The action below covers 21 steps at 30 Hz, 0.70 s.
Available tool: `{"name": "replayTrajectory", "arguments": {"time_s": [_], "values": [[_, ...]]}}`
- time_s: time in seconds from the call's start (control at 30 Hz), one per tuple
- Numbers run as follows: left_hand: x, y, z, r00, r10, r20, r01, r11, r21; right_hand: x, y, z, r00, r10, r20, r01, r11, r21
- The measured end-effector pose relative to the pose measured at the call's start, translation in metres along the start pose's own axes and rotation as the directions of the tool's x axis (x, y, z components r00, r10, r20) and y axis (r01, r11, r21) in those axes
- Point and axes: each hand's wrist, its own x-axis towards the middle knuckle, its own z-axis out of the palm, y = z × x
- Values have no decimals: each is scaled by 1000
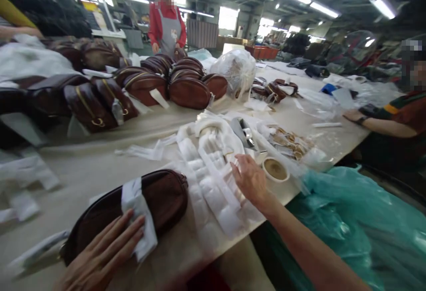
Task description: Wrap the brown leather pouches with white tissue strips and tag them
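Seems a light, soft, oval, dark-brown leather-like bag (164, 200), best held at rounded ends, under flat, slightly spread left hand (101, 253), with pinch impossible to tell for right hand (251, 182).

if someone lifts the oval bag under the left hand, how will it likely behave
The dark brown bag probably keeps its shape, since its sides look full and smooth. Its glossy surface may feel slightly slippery. The loose white strip across it would likely flop or slide, as its end hangs over the edge.

Brown bag (166, 195), left hand (106, 246) on white strip (138, 213)
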Motion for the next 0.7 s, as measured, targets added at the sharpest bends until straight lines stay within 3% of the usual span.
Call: {"name": "replayTrajectory", "arguments": {"time_s": [0.1,0.2,0.37,0.43,0.5,0.53,0.57,0.63,0.7], "values": [[9,7,-8,998,3,67,-7,998,65,20,7,1,966,134,220,-106,986,-132],[15,11,-11,992,-31,120,22,997,79,39,-13,14,934,76,349,-48,995,-89],[13,14,-13,991,-64,116,58,997,56,61,-38,37,888,100,449,-101,995,-23],[13,15,-14,988,-71,140,64,996,56,60,-40,29,890,120,441,-137,991,7],[14,16,-15,984,-62,167,55,998,43,50,-41,11,919,152,364,-220,964,153],[14,16,-16,984,-54,170,50,998,28,41,-43,0,933,197,302,-295,898,325],[14,15,-16,983,-54,173,52,999,11,31,-45,-10,924,244,294,-368,777,511],[13,14,-15,981,-68,180,74,997,-24,8,-53,-28,847,247,471,-530,458,714],[12,13,-14,978,-90,187,102,993,-58,-15,-65,-37,748,171,641,-662,249,706]]}}
